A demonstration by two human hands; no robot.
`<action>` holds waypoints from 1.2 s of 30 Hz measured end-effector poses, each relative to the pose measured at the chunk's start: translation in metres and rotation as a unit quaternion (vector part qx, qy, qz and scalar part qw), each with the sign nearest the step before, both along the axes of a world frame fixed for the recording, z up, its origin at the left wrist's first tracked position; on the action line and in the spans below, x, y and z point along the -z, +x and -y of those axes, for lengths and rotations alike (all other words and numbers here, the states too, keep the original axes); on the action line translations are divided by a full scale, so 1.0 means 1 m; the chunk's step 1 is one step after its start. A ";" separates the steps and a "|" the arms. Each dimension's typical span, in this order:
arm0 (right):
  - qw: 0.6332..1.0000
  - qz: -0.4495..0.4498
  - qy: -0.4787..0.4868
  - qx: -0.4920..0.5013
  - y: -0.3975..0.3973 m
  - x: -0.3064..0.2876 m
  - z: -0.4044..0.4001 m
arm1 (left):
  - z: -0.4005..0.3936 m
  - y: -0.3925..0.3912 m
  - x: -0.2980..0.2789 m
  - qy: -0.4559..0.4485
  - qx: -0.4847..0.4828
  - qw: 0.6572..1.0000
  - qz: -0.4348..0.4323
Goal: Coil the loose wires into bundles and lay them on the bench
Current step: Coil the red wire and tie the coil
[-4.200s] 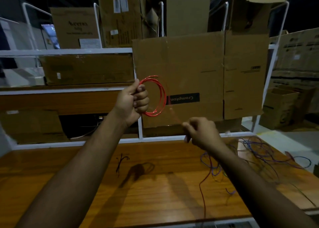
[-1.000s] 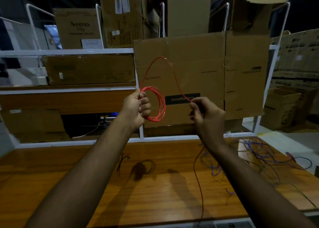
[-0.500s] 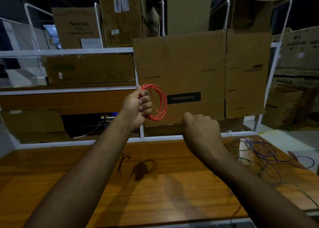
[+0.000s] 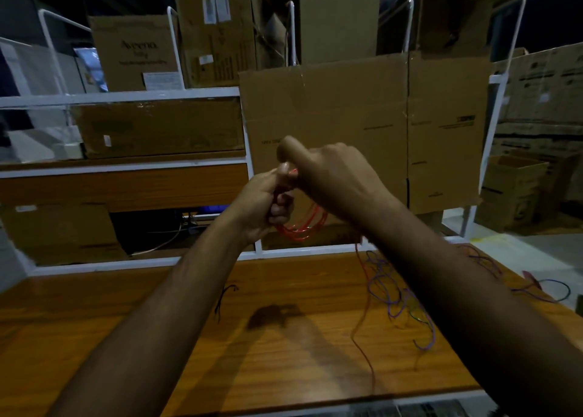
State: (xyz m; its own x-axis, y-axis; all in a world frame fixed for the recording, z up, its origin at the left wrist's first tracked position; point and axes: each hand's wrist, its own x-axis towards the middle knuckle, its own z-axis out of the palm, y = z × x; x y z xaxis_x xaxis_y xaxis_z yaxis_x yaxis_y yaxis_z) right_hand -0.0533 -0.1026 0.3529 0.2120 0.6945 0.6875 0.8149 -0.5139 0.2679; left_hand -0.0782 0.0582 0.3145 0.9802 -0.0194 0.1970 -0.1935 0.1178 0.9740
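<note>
My left hand point(image 4: 263, 203) grips a coil of red wire point(image 4: 304, 227) held up above the wooden bench point(image 4: 284, 347). My right hand point(image 4: 331, 176) has crossed over to the top of the coil and brings the red wire against my left thumb; its fingers curl round the wire. The loose red tail point(image 4: 362, 315) drops from below my right wrist down to the bench and off its front edge. A tangle of purple, blue and green wires point(image 4: 397, 293) lies on the bench's right side, partly hidden by my right forearm.
A small black wire piece point(image 4: 224, 296) lies mid-bench. White metal shelving point(image 4: 126, 96) with cardboard boxes point(image 4: 362, 126) stands right behind the bench. More boxes point(image 4: 517, 192) sit on the floor at right.
My right hand has swung up from below the coil to its top, laying another turn of red wire against my left hand. The coil hangs a little lower.
</note>
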 end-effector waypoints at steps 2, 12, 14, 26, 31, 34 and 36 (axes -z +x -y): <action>0.998 -0.033 0.051 -0.004 0.012 -0.013 0.006 | -0.001 -0.002 -0.003 -0.026 0.044 0.998 -0.029; 0.819 -0.523 0.051 -0.229 0.045 0.018 0.022 | -0.014 -0.007 -0.012 -0.107 0.083 0.991 -0.021; 0.771 -0.578 0.085 -0.254 0.044 0.020 0.023 | -0.012 -0.010 -0.012 -0.088 0.090 0.992 -0.025; 0.685 -0.706 0.073 -0.165 0.070 0.124 0.055 | -0.032 -0.013 -0.021 -0.181 0.055 0.981 0.033; 0.586 -0.734 0.294 -0.175 0.056 0.198 0.064 | -0.040 -0.014 -0.033 -0.180 0.031 0.982 0.048; 0.605 -0.651 0.442 -0.122 0.040 0.194 0.057 | -0.039 -0.012 -0.033 -0.170 0.016 0.984 0.047; 0.687 -0.585 0.428 -0.045 0.030 0.183 0.049 | -0.034 -0.009 -0.030 -0.173 0.005 0.984 0.047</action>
State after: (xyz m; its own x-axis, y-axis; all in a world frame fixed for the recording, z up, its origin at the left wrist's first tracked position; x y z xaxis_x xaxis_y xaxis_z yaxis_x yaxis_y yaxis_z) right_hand -0.0237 -0.1516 0.1702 0.9507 0.1877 0.2469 0.2529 -0.0083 -0.9675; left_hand -0.0874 0.0925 0.3450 0.9573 0.0553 0.2839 -0.2785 0.4412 0.8531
